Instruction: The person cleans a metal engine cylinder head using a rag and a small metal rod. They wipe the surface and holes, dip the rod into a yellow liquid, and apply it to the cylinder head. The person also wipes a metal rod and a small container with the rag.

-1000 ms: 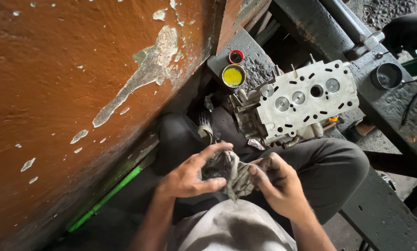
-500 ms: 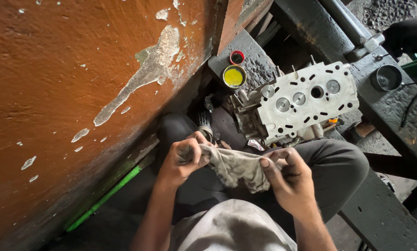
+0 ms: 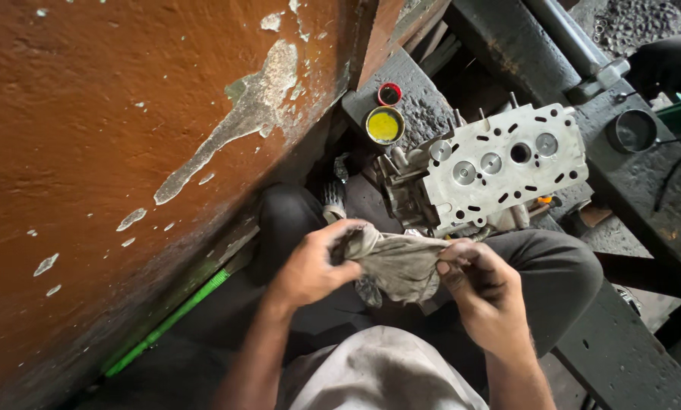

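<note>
Low in the middle, both hands grip a grey rag [image 3: 397, 262]: left hand [image 3: 314, 266] closed around its bunched end, right hand [image 3: 481, 292] pinching the other; wiping step, cylinder head [image 3: 500, 163] just above.

Rag [image 3: 397, 262] hides whatever sits inside — fingertips too.

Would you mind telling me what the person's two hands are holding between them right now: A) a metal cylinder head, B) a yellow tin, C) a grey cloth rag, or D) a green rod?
C: the left hand and the right hand both grip a crumpled grey rag stretched between them, while the cylinder head sits untouched just beyond.
</note>
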